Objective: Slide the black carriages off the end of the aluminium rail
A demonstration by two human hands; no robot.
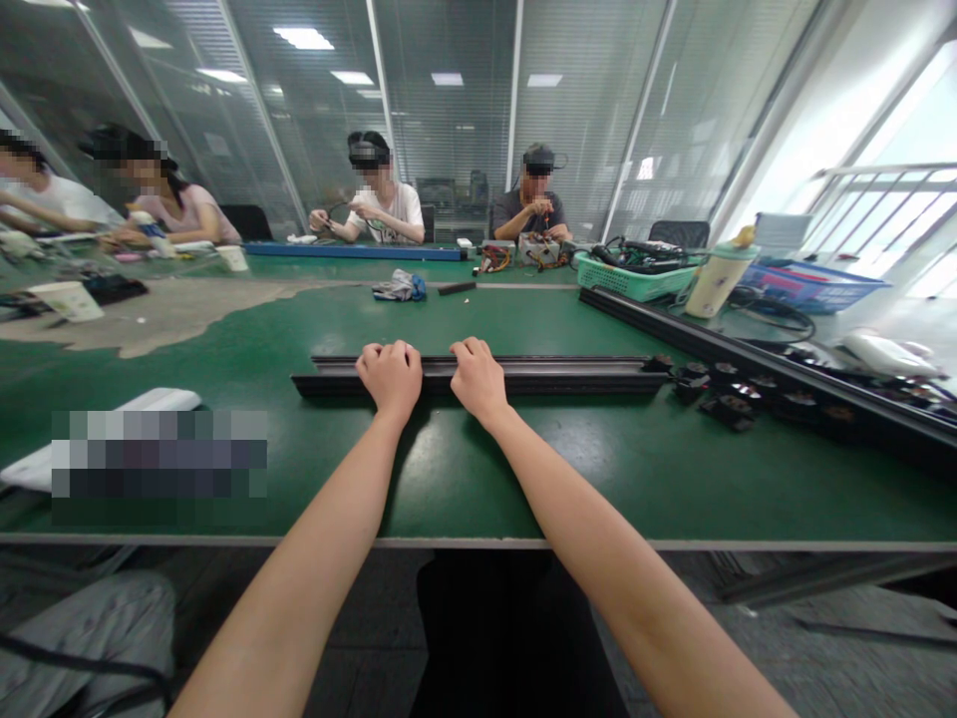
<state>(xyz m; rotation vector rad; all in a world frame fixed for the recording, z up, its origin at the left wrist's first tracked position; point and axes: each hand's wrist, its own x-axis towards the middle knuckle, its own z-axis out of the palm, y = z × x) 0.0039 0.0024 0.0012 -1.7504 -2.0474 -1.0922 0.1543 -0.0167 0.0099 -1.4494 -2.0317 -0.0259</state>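
A long black channel-shaped rail (575, 382) lies crosswise on the green table, with a grey inner groove showing between its two long walls. Curled over its left half is my left hand (392, 377), knuckles up, its fingertips hidden behind the near wall and inside the groove. My right hand (478, 376) grips the same rail a short way to the right, its fingers bent over the far side. A small gap of rail shows between both hands. Several small black parts (729, 399) lie just past the rail's right end.
Another long black rail (785, 379) runs diagonally along the right. Behind it stand a green basket (635, 277) of cables, a lidded cup (722, 279) and a blue basket (822, 284). A crumpled cloth (401, 287) lies farther back. Several people sit across and to the left.
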